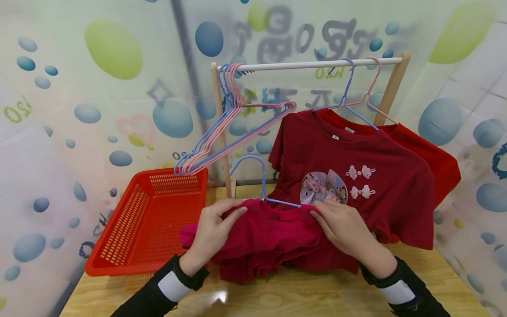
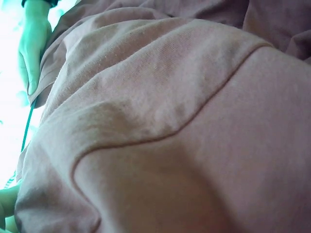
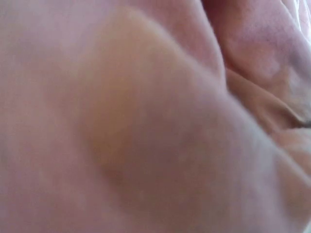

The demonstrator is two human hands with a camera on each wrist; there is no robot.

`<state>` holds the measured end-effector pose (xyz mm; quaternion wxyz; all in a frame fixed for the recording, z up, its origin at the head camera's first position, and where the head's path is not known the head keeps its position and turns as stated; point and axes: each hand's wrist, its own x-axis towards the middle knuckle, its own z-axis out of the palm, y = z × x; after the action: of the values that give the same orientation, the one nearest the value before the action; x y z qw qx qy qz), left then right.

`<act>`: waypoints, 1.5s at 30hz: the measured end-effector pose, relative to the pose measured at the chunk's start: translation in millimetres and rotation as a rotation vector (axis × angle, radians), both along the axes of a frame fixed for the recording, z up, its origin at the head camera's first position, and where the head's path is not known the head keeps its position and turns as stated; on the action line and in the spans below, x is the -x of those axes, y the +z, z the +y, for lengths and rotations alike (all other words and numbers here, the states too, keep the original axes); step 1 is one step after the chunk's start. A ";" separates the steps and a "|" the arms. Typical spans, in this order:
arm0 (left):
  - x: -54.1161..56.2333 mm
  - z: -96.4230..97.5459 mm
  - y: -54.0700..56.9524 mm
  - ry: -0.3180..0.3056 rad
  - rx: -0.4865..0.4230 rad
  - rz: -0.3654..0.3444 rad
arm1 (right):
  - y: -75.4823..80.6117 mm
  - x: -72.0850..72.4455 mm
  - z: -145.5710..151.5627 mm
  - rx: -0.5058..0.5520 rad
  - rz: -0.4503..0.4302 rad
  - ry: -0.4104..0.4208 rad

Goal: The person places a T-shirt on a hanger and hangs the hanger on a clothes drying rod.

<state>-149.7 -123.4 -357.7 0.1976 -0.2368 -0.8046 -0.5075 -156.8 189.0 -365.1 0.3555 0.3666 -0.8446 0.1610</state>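
Observation:
A magenta-red T-shirt (image 1: 273,233) is held up at its shoulders above the table, with a blue hanger (image 1: 263,176) inside its neck and the hook standing up. My left hand (image 1: 215,226) pinches the left shoulder between thumb and fingers. At the right shoulder my right hand (image 1: 346,226) pinches the cloth the same way. Folds of the shirt (image 2: 170,97) fill most of the left wrist view, where the other hand (image 2: 35,53) shows at the upper left. The right wrist view is blurred cloth (image 3: 160,126). The hanger's lower part is hidden in the shirt.
Behind stands a clothes rack (image 1: 309,66) with wooden posts. A dark red T-shirt (image 1: 380,154) and a brighter red garment (image 1: 431,163) hang at its right; several pink and blue hangers (image 1: 233,110) hang at its left. A red basket (image 1: 134,220) stands on the wooden table (image 1: 317,295).

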 end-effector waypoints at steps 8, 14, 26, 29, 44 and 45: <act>2.1 0.9 0.1 -0.007 0.000 -0.005 | -1.7 4.3 -6.2 0.010 0.004 0.007; 3.4 2.1 0.5 -0.006 0.005 -0.001 | -3.4 7.6 -12.0 0.014 -0.001 0.009; 3.1 4.1 -0.4 -0.002 0.012 -0.003 | -7.2 11.8 -21.3 0.028 -0.019 0.047; 3.2 4.7 -1.3 -0.002 0.012 -0.006 | -7.7 12.3 -23.6 0.027 -0.025 0.052; 2.2 9.7 -0.8 -0.011 0.021 0.015 | -6.2 14.3 -38.6 0.019 -0.024 0.056; 2.4 9.9 -1.0 -0.015 0.021 0.013 | -5.6 14.5 -39.8 0.018 -0.023 0.056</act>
<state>-152.1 -113.4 -358.7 0.1967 -0.2481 -0.8066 -0.4991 -171.3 149.3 -370.7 0.3445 0.3851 -0.8364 0.1828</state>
